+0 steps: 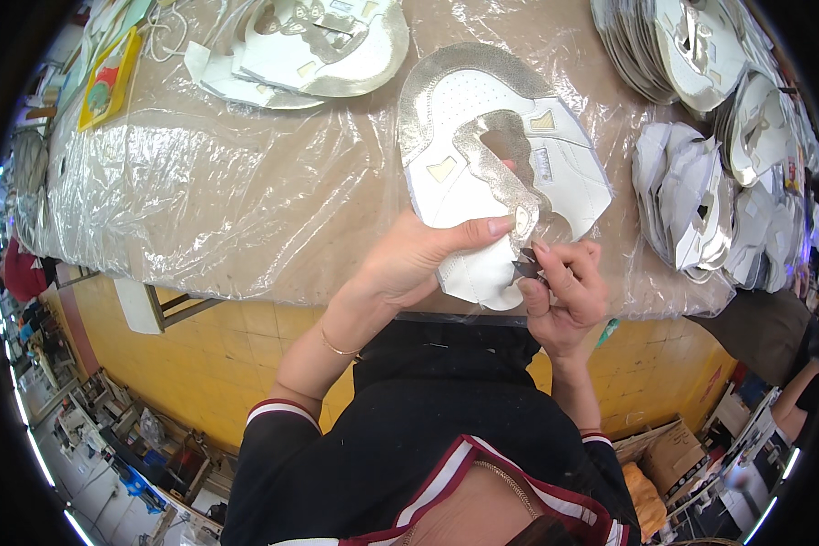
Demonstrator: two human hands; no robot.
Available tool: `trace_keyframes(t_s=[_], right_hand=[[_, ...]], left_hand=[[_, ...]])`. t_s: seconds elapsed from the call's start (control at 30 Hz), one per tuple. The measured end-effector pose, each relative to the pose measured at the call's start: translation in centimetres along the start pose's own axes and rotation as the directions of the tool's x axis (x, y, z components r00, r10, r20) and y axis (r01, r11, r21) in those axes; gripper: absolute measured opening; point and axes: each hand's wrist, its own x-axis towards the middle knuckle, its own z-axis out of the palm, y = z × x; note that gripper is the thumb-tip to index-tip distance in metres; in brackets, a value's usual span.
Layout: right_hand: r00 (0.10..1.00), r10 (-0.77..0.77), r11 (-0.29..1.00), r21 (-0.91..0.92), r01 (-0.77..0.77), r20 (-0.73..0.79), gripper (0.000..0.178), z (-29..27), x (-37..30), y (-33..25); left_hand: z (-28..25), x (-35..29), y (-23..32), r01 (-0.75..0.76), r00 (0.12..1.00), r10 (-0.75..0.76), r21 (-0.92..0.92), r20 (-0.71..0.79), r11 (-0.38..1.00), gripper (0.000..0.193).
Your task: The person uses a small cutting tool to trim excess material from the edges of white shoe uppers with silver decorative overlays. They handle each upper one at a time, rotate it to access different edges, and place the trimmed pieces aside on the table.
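A white shoe upper [450, 196] with a grey-gold crackled collar and tongue edging is held up over the table in front of me. My left hand [409, 259] grips its near left side, thumb pressed on top close to a small oval patch and the fingers hidden beneath. In my right hand [569, 291] are small dark thread snips [525, 266], pinched between thumb and fingers. Their pointed blades meet the upper's edge just below the oval patch; whether they touch a thread is too small to tell.
Clear plastic sheeting covers the table [200, 200]. A few more uppers [337, 59] lie at the far left-centre, beside a yellow tray [91, 109]. Stacked uppers [682, 182] crowd the right side. Another person's arm [796, 396] shows at the right rim.
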Motion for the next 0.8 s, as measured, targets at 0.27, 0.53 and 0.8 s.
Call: trace_keyframes(t_s=[0.27, 0.53, 0.8], right_hand=[[0.998, 0.043, 0.996, -0.075, -0.047, -0.051, 0.031, 0.2, -0.2, 0.1], [0.991, -0.042, 0.896, -0.434, 0.095, 0.13, 0.039, -2.6, 0.0, -2.3], [0.989, 0.143, 0.882, -0.46, -0.106, 0.047, 0.041, -1.6, -0.7, -3.5]], left_hand=[[0.1, 0.1, -0.1, -0.016, 1.0, 0.016, 0.009, -0.027, 1.0, 0.062], [-0.1, 0.6, 0.3, -0.049, 0.994, 0.036, -0.135, -0.101, 0.99, 0.051], [1.9, -0.1, -0.6, -0.244, 0.961, 0.221, -0.132, -0.167, 0.961, 0.056]])
